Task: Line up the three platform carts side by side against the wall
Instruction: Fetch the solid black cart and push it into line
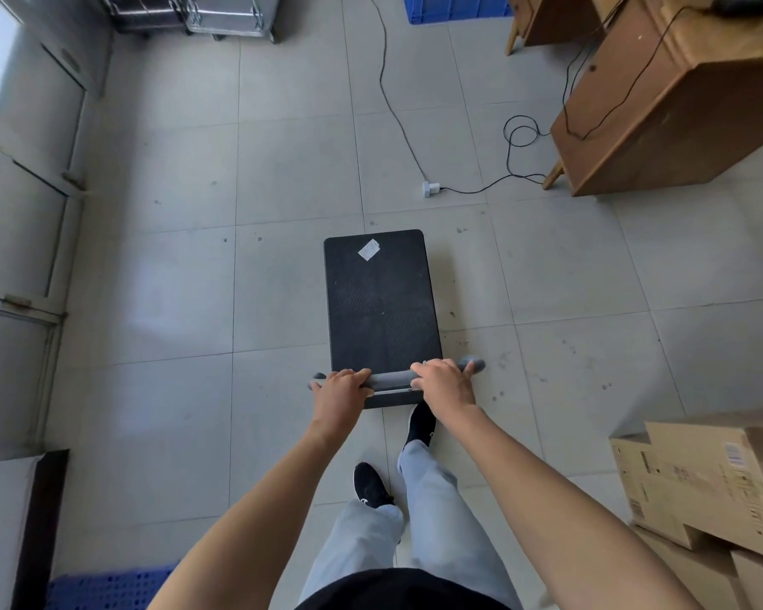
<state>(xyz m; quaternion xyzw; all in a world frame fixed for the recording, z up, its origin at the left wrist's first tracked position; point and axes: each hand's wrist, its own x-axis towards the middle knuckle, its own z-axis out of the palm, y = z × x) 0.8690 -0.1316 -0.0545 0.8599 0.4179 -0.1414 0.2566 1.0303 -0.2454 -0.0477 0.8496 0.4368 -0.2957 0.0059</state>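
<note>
Platform cart [379,301] mid-floor: my left hand [342,389] and right hand [443,383] each clamp its grey handle [393,380], the deck stretching ahead of my knuckles. Metal carts [230,15] stand far ahead by the wall; this one, I judge, is not yet lined up.

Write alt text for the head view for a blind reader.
A person's left hand and right hand grip the grey handle of a black platform cart on a tiled floor. A white plug and cable lie ahead; a wooden desk and cardboard boxes stand to the right.
</note>
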